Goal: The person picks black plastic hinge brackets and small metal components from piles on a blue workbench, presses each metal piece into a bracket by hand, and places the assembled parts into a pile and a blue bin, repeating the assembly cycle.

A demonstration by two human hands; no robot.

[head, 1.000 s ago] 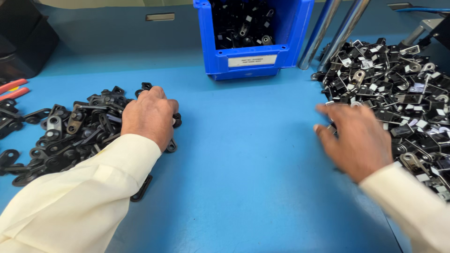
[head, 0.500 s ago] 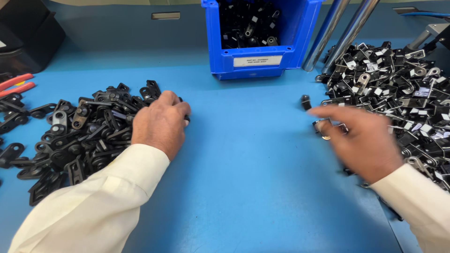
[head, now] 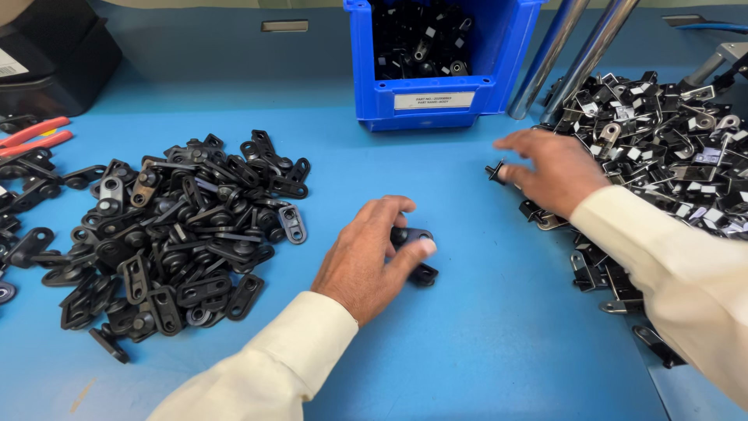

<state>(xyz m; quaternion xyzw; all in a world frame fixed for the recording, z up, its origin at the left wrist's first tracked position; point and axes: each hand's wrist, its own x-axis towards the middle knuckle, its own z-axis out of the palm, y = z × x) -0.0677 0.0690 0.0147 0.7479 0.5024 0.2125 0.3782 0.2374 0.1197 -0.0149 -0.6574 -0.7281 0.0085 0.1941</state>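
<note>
My left hand (head: pixel 372 255) rests on the blue table and pinches a flat black link plate (head: pixel 415 253) between thumb and fingers, to the right of a big pile of black link plates (head: pixel 175 234). My right hand (head: pixel 550 169) reaches across with fingers spread, its fingertips at a small black part (head: pixel 494 171) lying at the left edge of a heap of black and silver metal clips (head: pixel 666 148). Both arms wear cream sleeves.
A blue bin (head: pixel 440 58) holding black parts stands at the back centre, with two shiny metal poles (head: pixel 573 54) beside it. Red-handled pliers (head: pixel 35 132) lie far left near a black box (head: pixel 54 54). Bare blue table (head: pixel 483 343) lies between the piles.
My left hand has come away from the left pile toward the middle, carrying one link plate. My right hand has moved left and further back, out to the edge of the clip heap.
</note>
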